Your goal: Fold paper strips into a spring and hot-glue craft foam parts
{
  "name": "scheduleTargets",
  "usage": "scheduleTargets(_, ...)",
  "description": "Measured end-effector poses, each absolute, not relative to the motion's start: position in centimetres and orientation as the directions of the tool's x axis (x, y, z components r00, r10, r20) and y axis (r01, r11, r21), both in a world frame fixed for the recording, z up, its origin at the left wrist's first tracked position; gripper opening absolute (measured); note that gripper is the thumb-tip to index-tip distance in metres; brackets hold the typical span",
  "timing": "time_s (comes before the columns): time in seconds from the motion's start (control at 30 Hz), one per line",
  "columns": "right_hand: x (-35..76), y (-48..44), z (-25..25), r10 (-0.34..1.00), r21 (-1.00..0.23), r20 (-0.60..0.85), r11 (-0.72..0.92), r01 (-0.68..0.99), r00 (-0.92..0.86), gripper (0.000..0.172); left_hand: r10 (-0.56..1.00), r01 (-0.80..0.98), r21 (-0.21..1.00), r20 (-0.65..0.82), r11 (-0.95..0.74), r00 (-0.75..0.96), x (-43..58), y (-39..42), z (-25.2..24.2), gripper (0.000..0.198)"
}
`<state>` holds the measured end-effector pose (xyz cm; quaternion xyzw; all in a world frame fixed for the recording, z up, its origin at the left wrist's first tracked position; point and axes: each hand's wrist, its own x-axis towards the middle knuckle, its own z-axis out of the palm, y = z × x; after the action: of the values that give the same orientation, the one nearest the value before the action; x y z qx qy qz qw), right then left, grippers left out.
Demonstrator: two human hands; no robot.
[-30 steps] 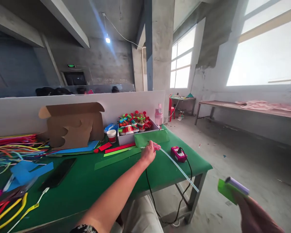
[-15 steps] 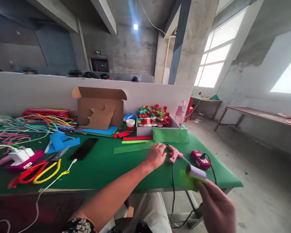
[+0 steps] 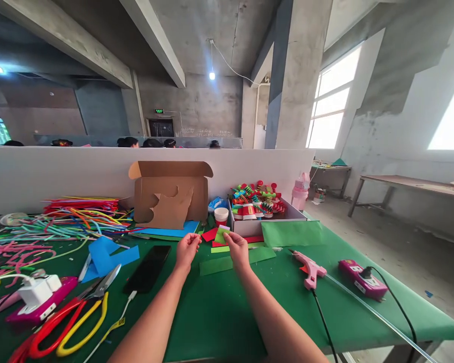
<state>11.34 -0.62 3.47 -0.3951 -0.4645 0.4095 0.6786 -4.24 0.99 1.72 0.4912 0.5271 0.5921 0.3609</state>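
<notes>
My right hand (image 3: pixel 236 248) pinches a light green piece (image 3: pixel 221 234) with a bit of lilac showing at its top edge. To its left, my left hand (image 3: pixel 189 248) is raised with its fingertips pressed together; a tiny greenish bit shows at them, too small to name. Both hands are above the green table (image 3: pixel 212 312). Beneath and beside my right hand lie a dark green strip (image 3: pixel 257 255) and red and light green strips. Off to the right rests the pink glue gun (image 3: pixel 310 268), touched by neither hand.
An open cardboard box (image 3: pixel 171 194), a paper cup (image 3: pixel 221 217) and a box of colourful figures (image 3: pixel 255 204) stand at the back. On the left are scissors (image 3: pixel 75 322), a phone (image 3: pixel 148 268), pipe cleaners (image 3: pixel 83 217) and a power strip (image 3: pixel 41 302). Another strip (image 3: pixel 363 280) sits right.
My right hand has moved from the table's right front edge to the middle with the green piece. My left hand has left the glue gun's side and closed its fingers. The view has shifted.
</notes>
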Motion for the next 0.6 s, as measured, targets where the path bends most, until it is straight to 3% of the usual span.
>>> scheduleTargets(0.1, 11.6, 0.7, 2.2, 0.938, -0.921, 0.252, 0.308, -0.24, 0.237, 0.034, 0.98, 0.003, 0.986, 0.169, -0.17, -0.103, -3.6, 0.7, 2.4, 0.052)
scheduleTargets(0.3, 12.3, 1.2, 0.9, 0.945, -0.947, 0.221, 0.267, -0.179, 0.241, 0.031, 0.991, -0.029, 0.996, 0.088, -0.085, 0.106, -2.2, 0.3, 2.2, 0.058)
scheduleTargets(0.4, 12.1, 0.9, 1.0, 0.954, -0.947, 0.234, 0.267, -0.178, 0.186, 0.029, 0.984, -0.004, 0.999, 0.046, -0.046, 0.17, -2.0, -0.1, 1.9, 0.057)
scheduleTargets(0.6, 11.8, -0.2, 1.4, 0.992, -0.963, 0.129, 0.129, -0.236, 0.014, 0.032, 0.973, 0.071, 0.994, 0.067, -0.085, 0.22, -2.2, 0.1, 1.8, 0.046)
